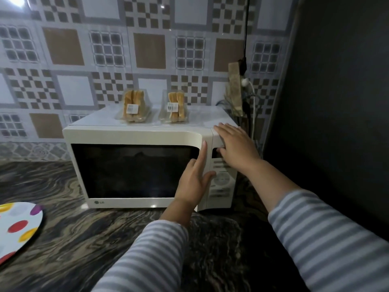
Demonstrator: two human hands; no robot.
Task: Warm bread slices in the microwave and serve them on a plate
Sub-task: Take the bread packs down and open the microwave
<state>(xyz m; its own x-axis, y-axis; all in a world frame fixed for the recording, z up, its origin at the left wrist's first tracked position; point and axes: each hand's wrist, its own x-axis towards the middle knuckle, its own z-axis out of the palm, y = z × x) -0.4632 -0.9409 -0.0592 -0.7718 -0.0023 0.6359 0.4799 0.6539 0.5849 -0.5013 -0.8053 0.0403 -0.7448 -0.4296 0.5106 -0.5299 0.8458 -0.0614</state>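
Note:
A cream microwave [134, 137] stands on the dark marbled counter, its door closed. Two clear packs of bread slices sit on its top: one [134, 107] at the left, the other [175, 107] to its right. My left hand [194, 175] lies flat against the right edge of the door, fingers straight and pointing up. My right hand [235, 144] rests open on the top right corner of the microwave, its fingers over the control panel. A white plate [19, 226] with coloured dots lies on the counter at the far left, partly out of view.
Cables and a plug strip [245, 85] hang on the tiled wall behind the microwave's right side. A dark wall [336, 102] closes off the right. The counter [94, 239] stretches in front of the microwave.

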